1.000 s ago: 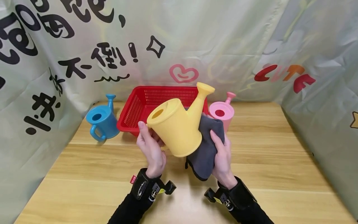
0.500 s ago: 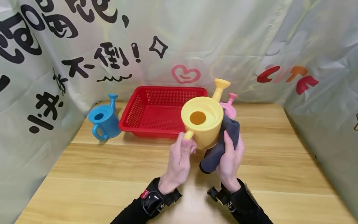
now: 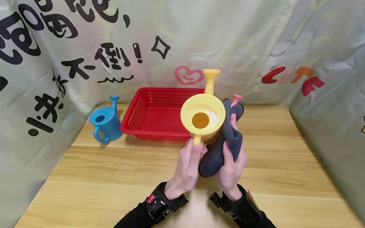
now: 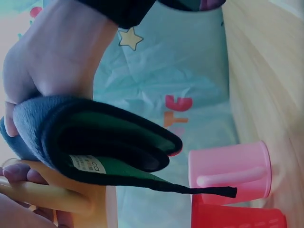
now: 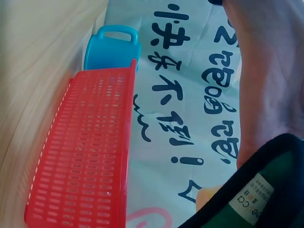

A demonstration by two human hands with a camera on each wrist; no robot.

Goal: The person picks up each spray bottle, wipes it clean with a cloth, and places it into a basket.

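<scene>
My left hand grips the handle of a yellow watering can, held above the table with its spout up and away from me. In my right hand is a folded dark grey cloth, pressed against the can's right side. In the left wrist view, the cloth shows black edging, a white label and a greenish inner face; the handle of the yellow can lies below it. A pink watering can stands behind the cloth, mostly hidden in the head view.
A red basket with perforated walls stands on the wooden table behind the hands. To its left is a blue watering can. A pale printed curtain closes off the back and sides.
The yellow can has swung from a sideways tilt so its top opening faces me. It first shifted right, then slightly left. The cloth has been refolded along its right side.
</scene>
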